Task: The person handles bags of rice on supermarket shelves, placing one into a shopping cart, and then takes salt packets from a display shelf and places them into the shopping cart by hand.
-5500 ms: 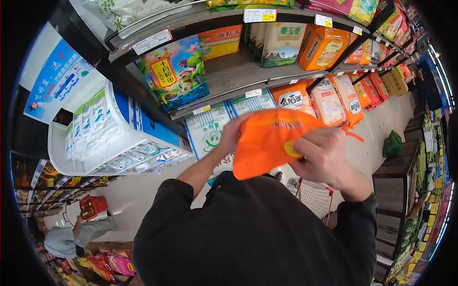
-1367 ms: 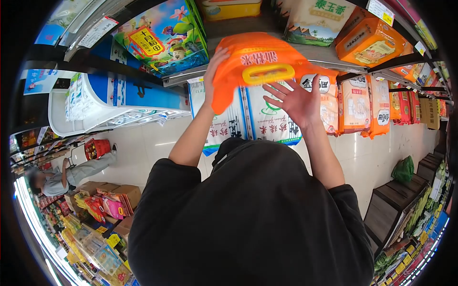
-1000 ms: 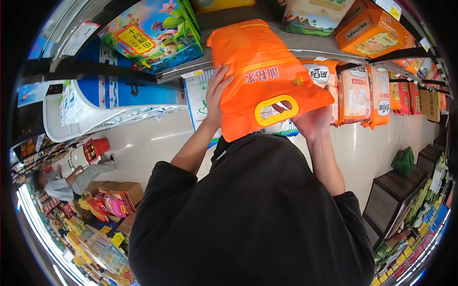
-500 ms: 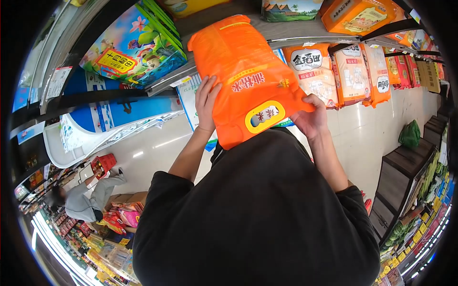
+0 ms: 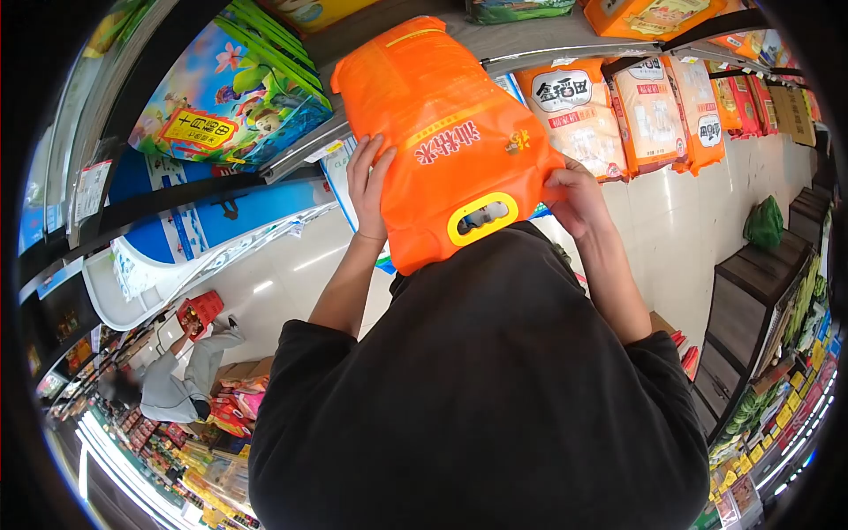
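Observation:
An orange bag of rice (image 5: 450,97) leans at a slant against the shelf edge, its lower end close to my chest. Near that end is a yellow-rimmed oval handle hole (image 5: 456,226). My left hand (image 5: 367,190) presses against the bag's left side, its fingers together along the orange film. On the other side, my right hand (image 5: 576,199) pinches the bag's right lower corner between thumb and curled fingers. The bag's underside is hidden.
Orange-and-white rice bags (image 5: 579,115) stand to the right of the held bag. Colourful gift boxes (image 5: 238,97) sit on the left shelf. A person (image 5: 181,384) with a red basket (image 5: 201,309) is at lower left. A green plastic bag (image 5: 764,221) rests on a dark wooden stand.
The bag has shifted slightly left in view and its lower front looks flatter. My right hand's fingers have curled more at the corner. My left hand keeps its place on the side.

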